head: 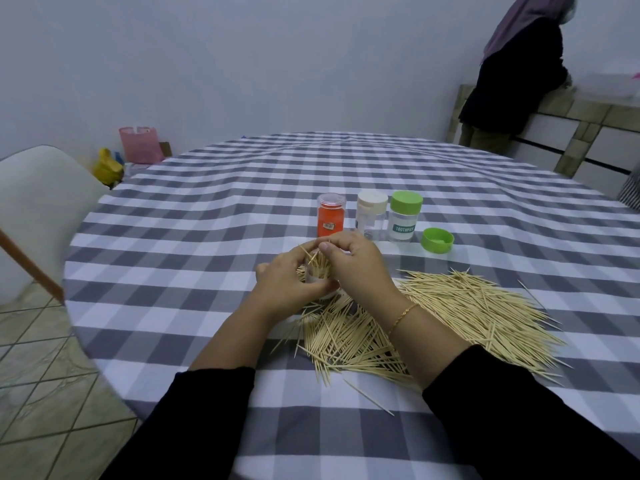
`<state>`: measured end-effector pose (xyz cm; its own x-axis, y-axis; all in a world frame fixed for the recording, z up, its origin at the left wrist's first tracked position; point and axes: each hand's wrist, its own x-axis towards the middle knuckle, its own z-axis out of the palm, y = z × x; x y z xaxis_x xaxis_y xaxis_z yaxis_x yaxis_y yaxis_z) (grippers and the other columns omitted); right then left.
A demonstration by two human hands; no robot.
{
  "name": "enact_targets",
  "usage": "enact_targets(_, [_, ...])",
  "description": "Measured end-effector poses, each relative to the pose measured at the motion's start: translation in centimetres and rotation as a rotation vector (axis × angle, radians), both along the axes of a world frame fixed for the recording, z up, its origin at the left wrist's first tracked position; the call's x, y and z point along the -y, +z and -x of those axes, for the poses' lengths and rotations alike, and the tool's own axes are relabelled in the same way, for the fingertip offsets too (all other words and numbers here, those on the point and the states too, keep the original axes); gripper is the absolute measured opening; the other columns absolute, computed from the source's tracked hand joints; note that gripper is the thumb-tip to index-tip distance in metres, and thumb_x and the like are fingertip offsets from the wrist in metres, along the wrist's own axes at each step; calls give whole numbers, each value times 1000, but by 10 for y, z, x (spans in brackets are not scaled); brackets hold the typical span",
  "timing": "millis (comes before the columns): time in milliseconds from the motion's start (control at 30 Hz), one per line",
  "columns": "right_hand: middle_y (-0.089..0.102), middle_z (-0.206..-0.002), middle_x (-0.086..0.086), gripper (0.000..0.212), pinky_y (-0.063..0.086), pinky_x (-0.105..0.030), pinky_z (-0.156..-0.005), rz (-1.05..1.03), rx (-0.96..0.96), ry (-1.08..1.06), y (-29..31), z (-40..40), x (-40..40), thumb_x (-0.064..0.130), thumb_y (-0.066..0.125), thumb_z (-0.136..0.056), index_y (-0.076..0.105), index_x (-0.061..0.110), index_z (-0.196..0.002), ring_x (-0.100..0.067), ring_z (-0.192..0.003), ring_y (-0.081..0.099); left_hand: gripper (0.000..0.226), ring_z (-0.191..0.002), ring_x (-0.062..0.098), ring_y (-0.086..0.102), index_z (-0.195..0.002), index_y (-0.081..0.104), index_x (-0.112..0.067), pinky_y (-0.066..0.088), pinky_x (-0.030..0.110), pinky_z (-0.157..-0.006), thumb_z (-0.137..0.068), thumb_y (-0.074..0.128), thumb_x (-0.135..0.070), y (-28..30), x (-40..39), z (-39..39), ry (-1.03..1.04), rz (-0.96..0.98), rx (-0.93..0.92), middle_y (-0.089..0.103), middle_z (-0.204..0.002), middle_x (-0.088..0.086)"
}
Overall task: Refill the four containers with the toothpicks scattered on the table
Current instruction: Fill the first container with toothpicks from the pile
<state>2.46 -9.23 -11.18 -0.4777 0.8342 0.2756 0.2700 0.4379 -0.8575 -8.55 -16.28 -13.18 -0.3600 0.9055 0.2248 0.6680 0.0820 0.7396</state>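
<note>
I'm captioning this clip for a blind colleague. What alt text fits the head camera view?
A person's left hand holds a clear container on a checked tablecloth while the right hand pinches toothpicks at its mouth. A heap of toothpicks lies beside it; three capped containers and a loose green lid stand behind.

Clear container (317, 277) mostly hidden behind both hands' curled fingers

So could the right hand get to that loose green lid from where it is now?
Probably yes: the loose green lid lies alone on the cloth, nothing between it and the right hand, though that hand is pinching toothpicks.
</note>
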Motion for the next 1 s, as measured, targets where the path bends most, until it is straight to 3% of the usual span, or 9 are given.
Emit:
enact_targets(200, [69,-100,-1,21,52,-43,-89,171,32,-8,9,0,-2,26,55,-94,72,19,-104,-19,-95,64,65,-117,6,50,-123,40,-61,28,39,-106,-63,63,-69,0,2,0,-32,37,69,64,-113,-21])
enact_targets(300, [70,-99,-9,26,53,-42,-87,193,51,51,11,-4,0,27,53,-95,72,12,-103,-23,-93,65,45,-117,13,55,-106,43,-77,37,48,-105,-63,57,-74,-3,0,3,-32,49,153,65,-111,-22])
enact_targets(367, [69,-97,-14,32,54,-40,-85,174,-30,73,10,-7,2,32,53,-95,71,6,-96,-26,-92,65,45,-121,20,53,-108,40,-80,39,51,-105,-65,52,-75,-7,-2,6,-30,58,198,65,-118,-17])
enact_targets(467, [69,-94,-6,27,53,-34,-82,247,-153,22,8,-6,0,41,51,-94,67,20,-89,-22,-92,65,56,-131,27,43,-121,38,-68,34,53,-108,-66,48,-71,-9,-3,7,-6,77,246,57,-135,-8])
enact_targets(600, [69,-92,-5,36,52,-42,-89,431,3,-80,10,2,-13,51,53,-90,63,18,-83,-25,-91,66,67,-130,28,41,-131,40,-58,36,54,-107,-65,45,-63,-12,-3,8,11,81,253,56,-134,-5])
enact_targets(700, [73,-91,-8,37,57,-40,-81,593,10,-39,12,8,-15,46,64,-84,67,13,-100,-24,-82,70,73,-124,22,43,-138,37,-54,31,47,-110,-66,47,-57,-7,-1,6,-6,90,182,59,-124,-7])
enact_targets(800, [70,-82,-5,30,51,-20,-49,705,-61,-22,15,10,-13,33,69,-84,64,10,-103,-16,-64,67,76,-112,8,44,-143,32,-44,22,35,-103,-70,52,-50,-3,1,0,-27,46,14,60,-113,-11])
enact_targets(833, [69,-81,-5,25,47,-18,-45,719,-84,-27,15,10,-13,29,69,-85,64,10,-100,-15,-62,66,81,-112,6,42,-147,27,-41,19,32,-100,-72,56,-52,-3,1,0,-24,35,-19,57,-114,-13])
enact_targets(1000, [67,-79,-8,19,53,-30,-56,770,-230,-53,13,9,-12,24,68,-84,63,8,-93,-17,-56,65,84,-105,1,26,-153,16,-33,12,24,-95,-86,66,-38,0,2,-2,1,44,-47,48,-118,-9])
